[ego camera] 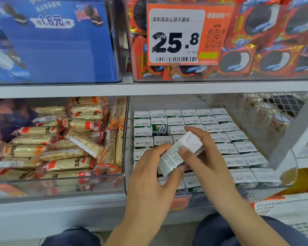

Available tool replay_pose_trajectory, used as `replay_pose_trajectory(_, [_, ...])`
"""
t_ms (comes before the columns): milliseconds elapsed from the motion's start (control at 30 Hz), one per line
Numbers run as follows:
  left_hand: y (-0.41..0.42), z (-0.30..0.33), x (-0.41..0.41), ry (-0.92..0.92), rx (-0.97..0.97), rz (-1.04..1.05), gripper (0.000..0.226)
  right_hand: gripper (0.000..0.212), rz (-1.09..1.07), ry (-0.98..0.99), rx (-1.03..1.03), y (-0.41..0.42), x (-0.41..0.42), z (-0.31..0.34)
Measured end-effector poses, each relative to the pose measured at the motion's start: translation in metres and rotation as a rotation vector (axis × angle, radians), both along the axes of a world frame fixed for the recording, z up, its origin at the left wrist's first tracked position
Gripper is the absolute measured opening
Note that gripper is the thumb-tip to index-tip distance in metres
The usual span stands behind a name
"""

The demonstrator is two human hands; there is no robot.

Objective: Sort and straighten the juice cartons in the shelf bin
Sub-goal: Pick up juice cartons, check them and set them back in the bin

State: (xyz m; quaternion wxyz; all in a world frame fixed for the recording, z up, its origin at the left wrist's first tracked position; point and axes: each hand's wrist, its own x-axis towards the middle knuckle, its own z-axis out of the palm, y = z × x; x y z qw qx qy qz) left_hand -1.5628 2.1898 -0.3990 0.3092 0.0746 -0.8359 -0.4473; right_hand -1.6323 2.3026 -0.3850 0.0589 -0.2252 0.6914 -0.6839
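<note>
Carton held over the shelf bin

Hands meet above the clear shelf bin (pixel 290 174): the left hand (pixel 149 176) and right hand (pixel 204 157) both grip one white juice carton (pixel 178 151), tilted, lifted over the packed rows of cartons (pixel 238 148). One green-faced carton (pixel 159 127) stands turned differently near the back. Wrapped snack bars (pixel 64 144) fill the neighbouring bin.

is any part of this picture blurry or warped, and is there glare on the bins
Head view: wide-angle bending curves the shelf edge; the far left of the snack bin is smeared by blue reflections on its clear front; the held carton and both hands stay fairly sharp; the price tag digits look slightly ghosted.
</note>
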Motion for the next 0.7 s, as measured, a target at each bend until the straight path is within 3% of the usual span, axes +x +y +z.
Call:
replay_pose_trajectory(100, [-0.002,0.006,-0.001,0.006,0.334,-0.126,0.025,0.052,-0.001,-0.029,-0.051,0.004,-0.002,0.002])
replay_pose_trajectory(167, [-0.005,0.010,-0.002,0.014,0.555,-0.221,0.027,0.049,-0.011,-0.024,-0.080,0.008,-0.004,0.006])
replay_pose_trajectory(233, [-0.007,0.013,-0.002,0.015,0.630,-0.256,0.028,0.043,0.019,-0.043,-0.115,0.012,-0.005,0.009])
replay_pose_trajectory(467, [-0.005,0.007,-0.002,-0.038,0.545,-0.284,0.027,0.036,-0.013,-0.040,-0.110,0.010,0.000,0.007])
replay_pose_trajectory(600, [0.001,0.003,0.000,-0.052,0.319,-0.178,0.063,0.035,-0.009,-0.047,-0.146,0.005,0.008,0.007])
replay_pose_trajectory(700, [0.001,0.002,-0.001,-0.043,0.374,-0.155,0.066,0.035,0.004,-0.033,-0.110,0.004,0.011,0.009])
